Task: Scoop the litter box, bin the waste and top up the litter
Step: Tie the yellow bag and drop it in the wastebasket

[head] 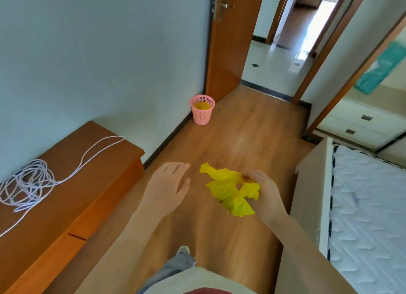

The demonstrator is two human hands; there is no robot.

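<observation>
The right hand (267, 192) grips a crumpled yellow bag (232, 191), fingers curled round its upper edge, thumb side pinching near a small hole in the plastic; the bag hangs loose and bunched to the left of the palm, above the floor (230, 140). The left hand (168, 187) is held out flat beside it, fingers straight and close together, holding nothing — a gap of bare floor shows between it and the bag. Both forearms reach forward from the bottom of the view.

Below them a shoe (183, 249) and a jeans leg stand on the wood floor.

Ahead, well apart from the hands, a pink mesh bin (201, 110) stands upright in the corner where the pale wall meets the open door (230, 41). Something yellow lies inside it, and a small yellow scrap lies on the floor just to its right. The stretch of floor between hands and bin has nothing on it.

On the left a low wooden cabinet (72, 183) runs along the wall, with a tangled white cord (28, 181) coiled on top, one strand trailing toward the wall. On the right the corner of a bed — a quilted mattress (369, 205) on a pale frame — comes close to the right arm. Beyond it stands a white drawer unit (360, 124), and through the doorway a tiled hall.
</observation>
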